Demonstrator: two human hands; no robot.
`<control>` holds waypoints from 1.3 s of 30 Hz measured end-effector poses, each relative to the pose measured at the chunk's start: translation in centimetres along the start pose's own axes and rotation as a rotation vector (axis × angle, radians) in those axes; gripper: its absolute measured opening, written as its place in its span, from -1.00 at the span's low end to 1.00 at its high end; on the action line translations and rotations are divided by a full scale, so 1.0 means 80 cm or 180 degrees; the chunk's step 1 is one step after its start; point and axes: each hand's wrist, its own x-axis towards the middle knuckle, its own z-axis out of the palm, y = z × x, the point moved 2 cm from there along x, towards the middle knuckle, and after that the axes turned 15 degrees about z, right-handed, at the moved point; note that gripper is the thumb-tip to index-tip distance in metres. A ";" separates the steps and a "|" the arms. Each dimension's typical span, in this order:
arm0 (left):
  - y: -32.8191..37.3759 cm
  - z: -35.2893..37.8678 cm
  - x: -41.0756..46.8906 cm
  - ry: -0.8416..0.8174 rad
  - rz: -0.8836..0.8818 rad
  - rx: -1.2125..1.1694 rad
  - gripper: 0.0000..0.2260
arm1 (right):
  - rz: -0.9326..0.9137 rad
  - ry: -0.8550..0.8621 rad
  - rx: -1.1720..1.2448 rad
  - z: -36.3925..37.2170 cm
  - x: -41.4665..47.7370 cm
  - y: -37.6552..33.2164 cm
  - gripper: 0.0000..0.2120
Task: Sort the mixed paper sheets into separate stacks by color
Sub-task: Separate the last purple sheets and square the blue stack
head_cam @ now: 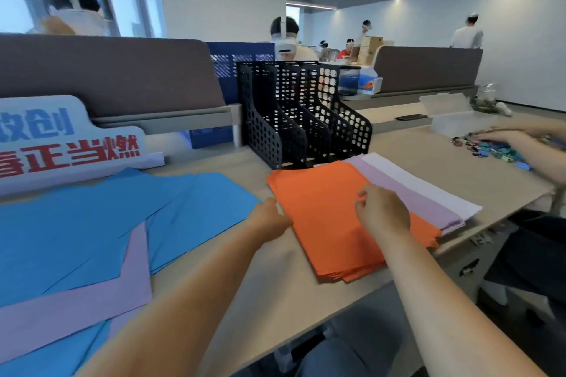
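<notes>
The left hand (269, 219) is seen at the left edge of the orange stack (337, 223), its fingers curled at the paper's border; whether a sheet is actually pinched in that grip cannot be told. The right hand (382, 211) is laid on top of the same stack, fingers bent loosely downward onto the top sheet, and nothing is visibly lifted by it; whether its grip is closed on paper cannot be told either.

The orange stack is spread on the desk (275, 291) directly under and between the two grips. Just beyond the right grip, on its far side, a lilac stack (410, 193) is partly covered by the orange sheets, and a white stack (428, 184) is tucked under the lilac one, farther out still. To the left of the left grip, apart from it, blue sheets (92, 217) are scattered loosely, with a lilac sheet (76, 309) showing among them.

Ahead of both grips, a black perforated file rack (300, 119) is set upright on the desk. Left of it, a printed sign (67, 144) is propped. Far to the right of the right grip, another person's hand (502, 135) is rested on a pile of coloured clips (490, 150).
</notes>
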 end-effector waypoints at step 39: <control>-0.337 -0.293 -0.269 0.0101 -0.0199 0.1399 -0.21 | -0.3111 -0.1226 -0.0117 0.162 -0.303 -0.387 -0.72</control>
